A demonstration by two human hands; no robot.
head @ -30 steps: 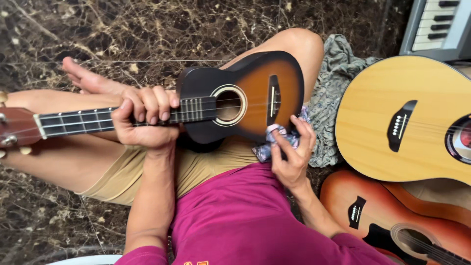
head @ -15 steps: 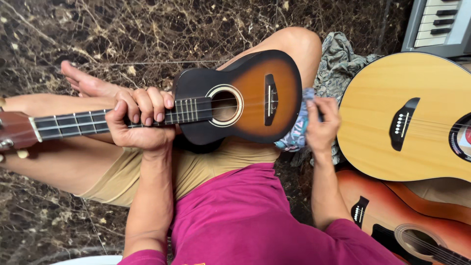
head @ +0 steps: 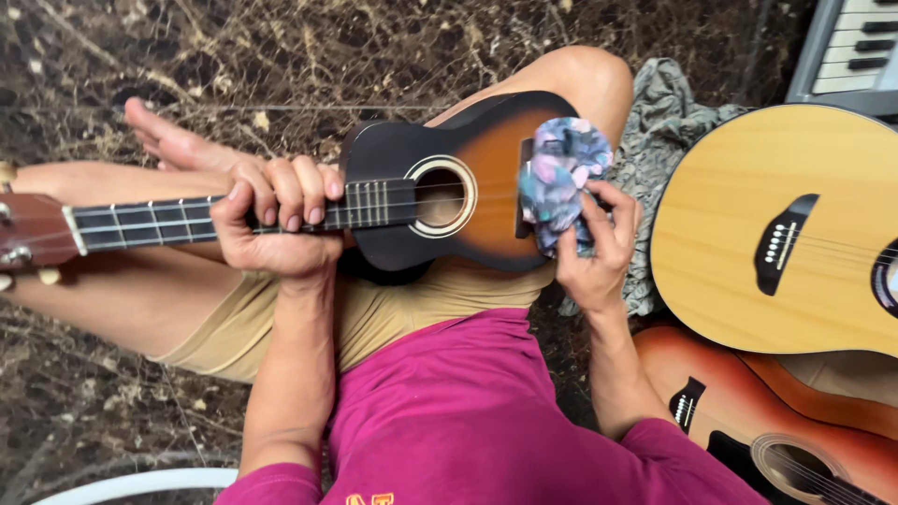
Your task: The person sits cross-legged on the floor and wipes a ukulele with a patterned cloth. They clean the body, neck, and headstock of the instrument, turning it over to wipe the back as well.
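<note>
- Sunburst ukulele (head: 468,187): being rested across the lap; neck being clasped by the left hand (head: 271,220).
- Patterned cloth (head: 561,178): being pinched against its body by the right hand (head: 594,252).
- Natural guitar (head: 776,224), red guitar (head: 776,421), keyboard (head: 847,51): being kept alongside.

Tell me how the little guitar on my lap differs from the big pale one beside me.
The small sunburst ukulele is dark at the edges and orange-brown in the middle; the large acoustic guitar is plain light wood. The ukulele lies across the lap, its neck gripped by the left hand while the right hand presses a patterned cloth on its body; the guitar lies untouched. Both have round sound holes and dark bridges.
</note>
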